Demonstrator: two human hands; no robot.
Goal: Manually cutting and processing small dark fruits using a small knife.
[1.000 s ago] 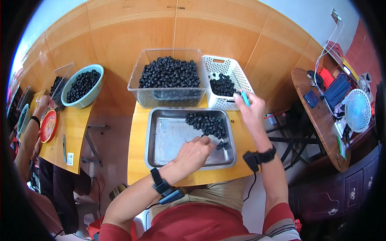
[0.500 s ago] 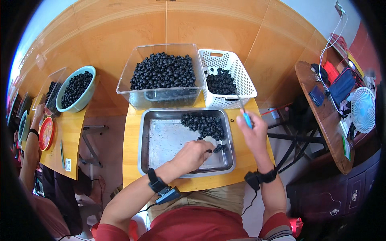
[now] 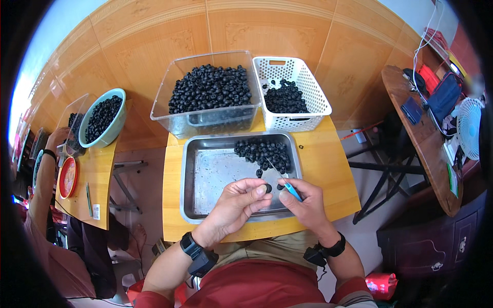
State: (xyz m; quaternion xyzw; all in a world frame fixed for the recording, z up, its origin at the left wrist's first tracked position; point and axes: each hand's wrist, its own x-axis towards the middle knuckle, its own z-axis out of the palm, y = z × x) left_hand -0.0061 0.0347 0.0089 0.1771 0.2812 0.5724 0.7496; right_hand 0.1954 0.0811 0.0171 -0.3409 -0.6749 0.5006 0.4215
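My left hand (image 3: 231,205) pinches a small round black part (image 3: 268,188), rubber-like, between thumb and fingers above the metal tray (image 3: 183,174). A thin-shafted hand tool with a blue handle (image 3: 292,191) is gripped in my right hand (image 3: 309,206), beside the left; its slender tip points up and left over the tray. I cannot tell whether it ends in a blade or a pick. A heap of black ring-like parts (image 3: 264,154) lies in the tray's far right corner. A few lie apart from it near my fingers.
Behind the tray stand a clear plastic bin (image 3: 221,120) heaped with black parts and a white perforated basket (image 3: 319,97) holding fewer. A co-worker's arm (image 3: 43,179) reaches across the left table, near a pale green bowl (image 3: 115,128) and a red dish (image 3: 62,179). A brown side table (image 3: 418,146) stands right.
My left hand has lifted from the tray with a black part. My right hand has come from the basket's near side down beside it, carrying the tool. The view has shifted slightly.
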